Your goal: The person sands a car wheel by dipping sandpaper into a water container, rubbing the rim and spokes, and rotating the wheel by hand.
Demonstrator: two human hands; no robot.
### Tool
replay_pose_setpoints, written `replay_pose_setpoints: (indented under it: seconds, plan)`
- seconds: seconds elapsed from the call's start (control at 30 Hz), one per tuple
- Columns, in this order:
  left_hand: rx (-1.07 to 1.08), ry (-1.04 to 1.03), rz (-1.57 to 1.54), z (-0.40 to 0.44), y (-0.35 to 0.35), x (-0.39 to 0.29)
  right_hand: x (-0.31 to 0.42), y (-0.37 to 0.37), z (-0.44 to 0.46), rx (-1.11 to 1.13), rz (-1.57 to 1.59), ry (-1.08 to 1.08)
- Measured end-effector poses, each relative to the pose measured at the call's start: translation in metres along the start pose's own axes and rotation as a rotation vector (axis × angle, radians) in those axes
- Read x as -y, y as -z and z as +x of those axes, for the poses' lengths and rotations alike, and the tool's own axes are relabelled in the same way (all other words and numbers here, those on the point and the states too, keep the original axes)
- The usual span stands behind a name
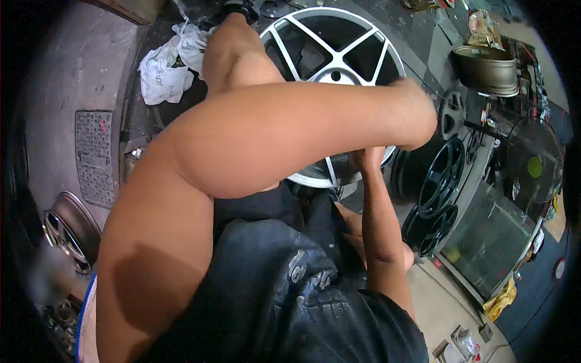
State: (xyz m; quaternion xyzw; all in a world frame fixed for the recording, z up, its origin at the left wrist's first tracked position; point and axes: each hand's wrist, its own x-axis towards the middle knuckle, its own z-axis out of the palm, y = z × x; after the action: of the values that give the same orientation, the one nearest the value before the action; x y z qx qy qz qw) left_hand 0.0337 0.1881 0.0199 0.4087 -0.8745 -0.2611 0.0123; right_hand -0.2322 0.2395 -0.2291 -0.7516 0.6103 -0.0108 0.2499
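Silver, spoked metal wheel lies beneath your left forearm; your blurred left hand and half-hidden right hand are by its right edge, finger positions unclear.

A black short-sleeved T-shirt with cracked, pale grey lettering, dark shorts and dark footwear

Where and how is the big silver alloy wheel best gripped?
Probably the silver alloy wheel's outer lip, from the far side: its continuous edge is exposed there, wide gaps between spokes should admit fingers, while a leg crowds the left side.
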Motion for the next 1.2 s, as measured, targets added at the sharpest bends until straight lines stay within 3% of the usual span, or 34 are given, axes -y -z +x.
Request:
replay_pose_setpoints:
  seconds: [0.07, 0.2, 0.3, 0.33, 0.43, 0.5, 0.53, 0.57, 0.7, 0.77, 0.9, 1.0, 1.03, 1.1, 1.2]
  plan:
    - [-0.017, -0.001, -0.022, 0.004, -0.017, 0.003, 0.004, 0.002, -0.005, -0.027, -0.008, 0.053]
    - [0.058, 0.03, 0.044, -0.038, 0.019, 0.016, 0.036, 0.03, -0.064, -0.097, -0.098, 0.11]
    - [0.11, 0.057, 0.061, -0.01, 0.016, 0.007, 0.04, 0.024, -0.019, -0.09, -0.025, 0.163]
    - [-0.005, 0.012, 0.037, 0.004, -0.006, 0.006, 0.054, 0.034, -0.004, 0.095, -0.122, -0.043]
    - [0.054, -0.03, -0.017, -0.012, -0.006, 0.006, 0.054, 0.029, -0.012, 0.054, 0.037, -0.1]
    - [0.048, -0.016, 0.013, -0.023, 0.0, 0.013, 0.03, 0.017, -0.039, -0.162, -0.037, 0.228]
    - [0.035, 0.01, 0.02, -0.029, 0.008, 0.015, 0.029, 0.026, -0.061, 0.053, -0.184, 0.047]
    - [0.023, 0.036, 0.021, -0.033, 0.012, 0.015, 0.035, 0.031, -0.061, 0.055, -0.188, 0.044]
    - [-0.007, 0.024, 0.067, -0.002, -0.003, -0.001, 0.035, 0.016, -0.021, -0.096, -0.081, 0.212]
    - [0.025, -0.006, 0.025, -0.001, -0.006, -0.002, 0.035, 0.014, -0.008, -0.075, -0.352, 0.288]
    - [0.041, 0.011, 0.064, -0.026, 0.007, 0.013, 0.037, 0.021, -0.07, 0.044, -0.219, 0.106]
    - [-0.001, 0.065, 0.057, -0.021, 0.01, 0.011, 0.036, 0.022, -0.057, -0.055, -0.268, 0.222]
    - [-0.025, 0.074, 0.053, -0.013, 0.01, 0.005, 0.03, 0.015, -0.034, -0.066, -0.16, 0.173]
    - [0.014, 0.028, 0.08, 0.0, -0.006, 0.001, 0.034, 0.013, -0.004, 0.05, -0.369, 0.16]
    - [-0.01, -0.009, -0.024, -0.014, -0.005, 0.006, 0.051, 0.016, -0.028, -0.028, -0.25, 0.02]
